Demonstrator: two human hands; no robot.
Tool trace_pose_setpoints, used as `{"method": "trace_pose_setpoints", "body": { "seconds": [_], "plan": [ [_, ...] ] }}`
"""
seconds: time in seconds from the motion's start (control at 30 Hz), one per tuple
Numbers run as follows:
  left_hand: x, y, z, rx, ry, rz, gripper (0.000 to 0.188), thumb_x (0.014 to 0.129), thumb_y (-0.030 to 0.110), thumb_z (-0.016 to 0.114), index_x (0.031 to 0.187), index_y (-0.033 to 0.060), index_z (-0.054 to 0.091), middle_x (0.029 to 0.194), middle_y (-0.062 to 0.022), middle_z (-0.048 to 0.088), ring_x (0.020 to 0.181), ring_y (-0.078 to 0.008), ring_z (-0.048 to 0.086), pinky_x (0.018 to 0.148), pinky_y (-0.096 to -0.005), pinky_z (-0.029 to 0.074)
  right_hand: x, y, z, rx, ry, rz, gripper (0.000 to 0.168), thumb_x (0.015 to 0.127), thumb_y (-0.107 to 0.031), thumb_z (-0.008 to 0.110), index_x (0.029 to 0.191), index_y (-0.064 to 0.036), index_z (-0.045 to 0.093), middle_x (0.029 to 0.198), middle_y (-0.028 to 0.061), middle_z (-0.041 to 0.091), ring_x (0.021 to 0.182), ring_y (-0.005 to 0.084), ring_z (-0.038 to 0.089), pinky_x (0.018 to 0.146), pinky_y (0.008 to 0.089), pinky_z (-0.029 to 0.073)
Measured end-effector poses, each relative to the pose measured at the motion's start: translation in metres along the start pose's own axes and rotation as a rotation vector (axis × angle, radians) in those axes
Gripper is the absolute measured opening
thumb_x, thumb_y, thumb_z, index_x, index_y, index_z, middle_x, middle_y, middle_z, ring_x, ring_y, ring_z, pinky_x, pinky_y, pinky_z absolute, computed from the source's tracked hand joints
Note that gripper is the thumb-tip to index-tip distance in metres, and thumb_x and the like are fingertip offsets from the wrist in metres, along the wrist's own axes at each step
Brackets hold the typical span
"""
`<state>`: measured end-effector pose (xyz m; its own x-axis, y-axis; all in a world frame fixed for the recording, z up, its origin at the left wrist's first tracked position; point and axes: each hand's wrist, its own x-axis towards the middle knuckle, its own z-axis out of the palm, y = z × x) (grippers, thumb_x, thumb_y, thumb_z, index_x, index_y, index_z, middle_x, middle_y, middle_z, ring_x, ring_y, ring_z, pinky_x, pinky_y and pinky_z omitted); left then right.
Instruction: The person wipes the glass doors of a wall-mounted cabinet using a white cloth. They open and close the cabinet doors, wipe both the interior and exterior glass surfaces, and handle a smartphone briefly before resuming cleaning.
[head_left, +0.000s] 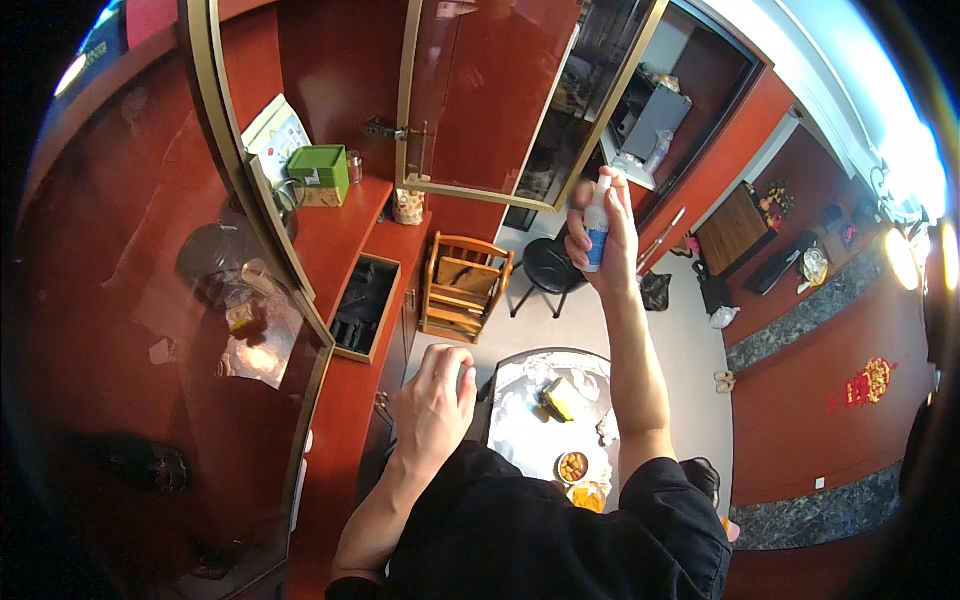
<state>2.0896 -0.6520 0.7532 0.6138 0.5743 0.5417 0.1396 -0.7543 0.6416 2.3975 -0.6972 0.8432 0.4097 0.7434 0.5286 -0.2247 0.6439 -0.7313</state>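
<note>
In my raised right hand (616, 236) is a small white spray bottle (595, 234) with a blue label, held upright with my fingers wrapped round it. Its nozzle points up near the lower corner of an open glass cabinet door (499, 97) with a brass-coloured frame. Lower down, my left hand (439, 405) hangs in front of my chest, its back towards me. Its fingers are loosely curled, with a gap by the thumb and nothing seen in it; the palm is hidden. To its left stands a second framed glass door (142, 300), which carries reflections.
A red-brown cabinet shelf (330, 236) bears a green box (319, 174). Below it sits an open drawer (365, 307). A wooden folding chair (463, 289) and a black stool (553, 266) stand beyond. Near my body, a table (517, 431) holds a bowl of small fruit (572, 466).
</note>
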Motion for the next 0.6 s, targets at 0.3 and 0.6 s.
{"method": "trace_pose_setpoints", "body": {
  "seconds": [0.3, 0.6],
  "plan": [
    [0.005, 0.0, 0.027, -0.072, -0.16, -0.016, 0.017, 0.097, 0.011, 0.075, 0.107, 0.0114, 0.061, 0.103, -0.0059, 0.068, 0.083, -0.0336, 0.075, 0.068, -0.0437, 0.059, 0.003, -0.009, 0.017, 0.26, -0.032, 0.003, 0.042, 0.116, -0.028, 0.049, 0.155, -0.018, 0.038, 0.104, 0.011, 0.053, 0.061, 0.0133, 0.053, 0.04, 0.0223, 0.047],
    [0.028, -0.007, 0.045, -0.107, -0.236, -0.052, 0.016, 0.096, 0.01, 0.074, 0.108, 0.0072, 0.063, 0.104, -0.0118, 0.07, 0.091, -0.0395, 0.073, 0.074, -0.048, 0.058, 0.047, -0.008, 0.018, -0.378, 0.077, -0.137, 0.039, 0.113, -0.017, 0.052, 0.148, -0.016, 0.037, 0.086, 0.008, 0.056, 0.049, 0.013, 0.053, 0.04, 0.0261, 0.043]
  ]
}}
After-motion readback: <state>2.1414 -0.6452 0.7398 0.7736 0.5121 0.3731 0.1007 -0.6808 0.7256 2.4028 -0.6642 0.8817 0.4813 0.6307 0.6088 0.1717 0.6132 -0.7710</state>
